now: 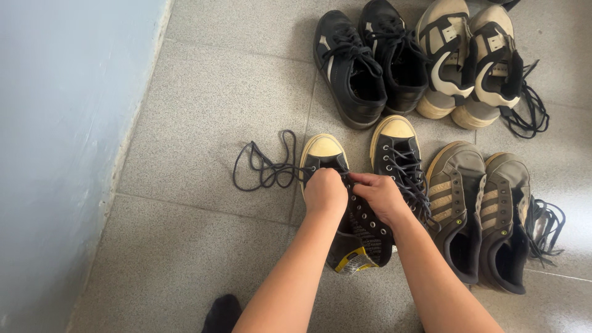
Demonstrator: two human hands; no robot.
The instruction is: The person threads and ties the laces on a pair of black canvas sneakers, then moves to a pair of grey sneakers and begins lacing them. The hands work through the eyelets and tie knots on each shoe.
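A black canvas high-top shoe (364, 237) with a yellowish toe cap lies on the grey tiled floor, toe away from me. My left hand (325, 192) is closed over its front eyelets, gripping its dark lace (265, 166), which trails in loops to the left on the floor. My right hand (381, 194) pinches the shoe's eyelet edge just beside the left hand. The matching second high-top (398, 154), laced, stands right next to it.
A pair of black sneakers (370, 58) and a beige-and-black pair (472, 61) stand at the back. A brown striped pair (484, 213) with loose laces sits to the right. A pale blue wall (61, 154) runs along the left. A dark sock-covered foot (222, 314) shows at the bottom.
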